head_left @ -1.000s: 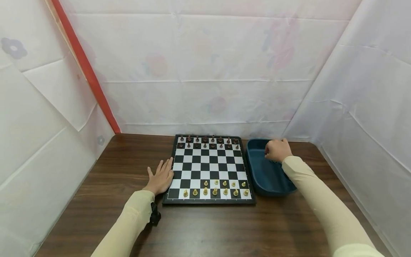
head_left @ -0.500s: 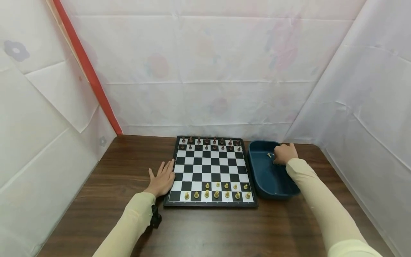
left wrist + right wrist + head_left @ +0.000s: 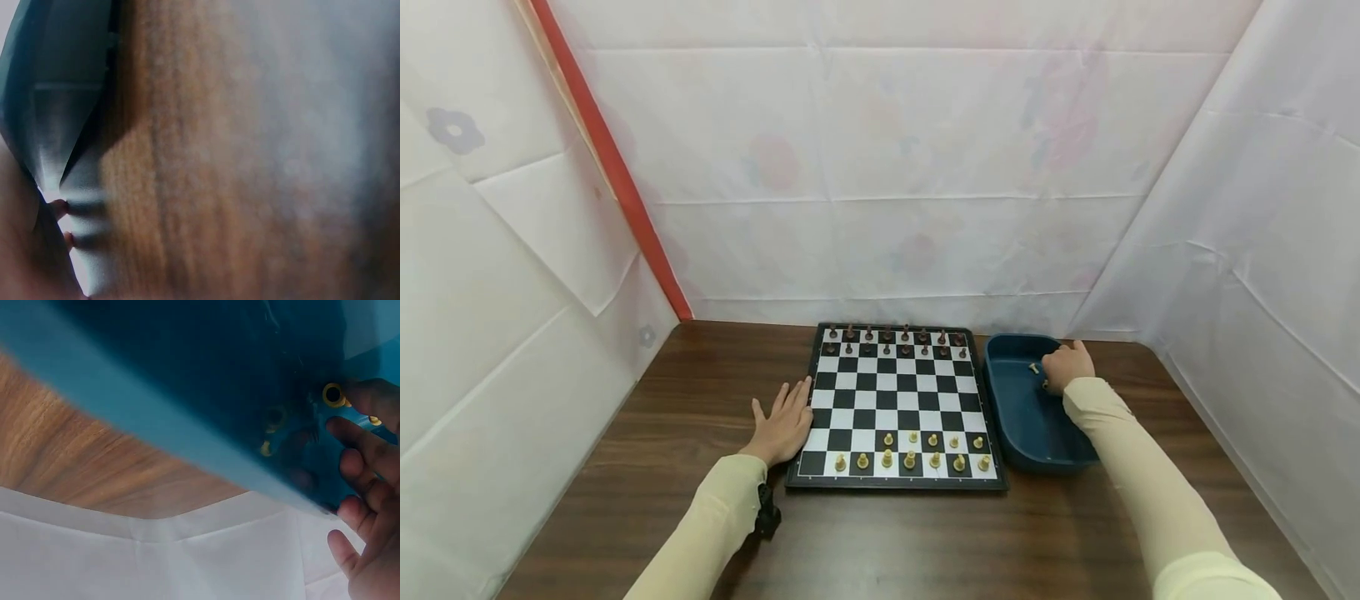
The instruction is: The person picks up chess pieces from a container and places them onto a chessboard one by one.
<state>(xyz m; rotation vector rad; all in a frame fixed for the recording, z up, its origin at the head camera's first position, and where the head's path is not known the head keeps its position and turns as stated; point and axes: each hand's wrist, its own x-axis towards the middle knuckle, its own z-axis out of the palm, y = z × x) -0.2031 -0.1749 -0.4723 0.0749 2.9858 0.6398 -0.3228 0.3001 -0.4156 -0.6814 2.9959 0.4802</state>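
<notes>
The right hand (image 3: 1067, 367) reaches into a dark teal plastic bin (image 3: 1048, 454), fingers spread and slightly bent. In the right wrist view, a yellow chess piece (image 3: 334, 395) lies by the tips of its thumb and index finger, with a gap visible below the piece. Another yellow chess piece (image 3: 1033, 367) lies in the bin, left of the hand. The left hand (image 3: 782, 427) rests flat with straight fingers against the left edge of a black-and-white chessboard (image 3: 895, 400). Yellow pieces (image 3: 910, 460) stand in two near rows; dark brown pieces (image 3: 887, 335) fill the two far rows.
The board and bin stand side by side on a brown wooden table (image 3: 880, 550). White sheeting (image 3: 865, 167) encloses the back and sides, with a red strip (image 3: 613, 167) at the back left corner.
The right hand has gone lower into the bin, first shifting right and then slightly back left. The left hand stays at the board's edge. The view has tilted a little.
</notes>
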